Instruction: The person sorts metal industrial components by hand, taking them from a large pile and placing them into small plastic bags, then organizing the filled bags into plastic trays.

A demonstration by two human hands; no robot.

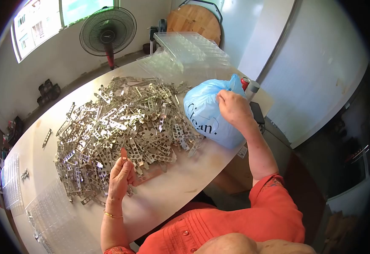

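Observation:
A large heap of perforated metal strips [104,127] spreads over the table. At its near edge, my left hand [120,175] is closed, with a small flat metal strip [124,153] upright between thumb and fingers; its face looks reddish. To the right stands a full light-blue plastic bag [204,110] with dark lettering. The fingers of my right hand [236,108] are pinched on the gathered top of this bag. What lies inside the bag cannot be seen.
Clear plastic trays [193,46] are stacked at the table's far end, and more trays [51,216] lie at the near left. A red can [245,82] and a grey cylinder [253,88] stand behind the bag. One loose strip [47,138] lies left of the heap. A fan [108,37] stands beyond the table.

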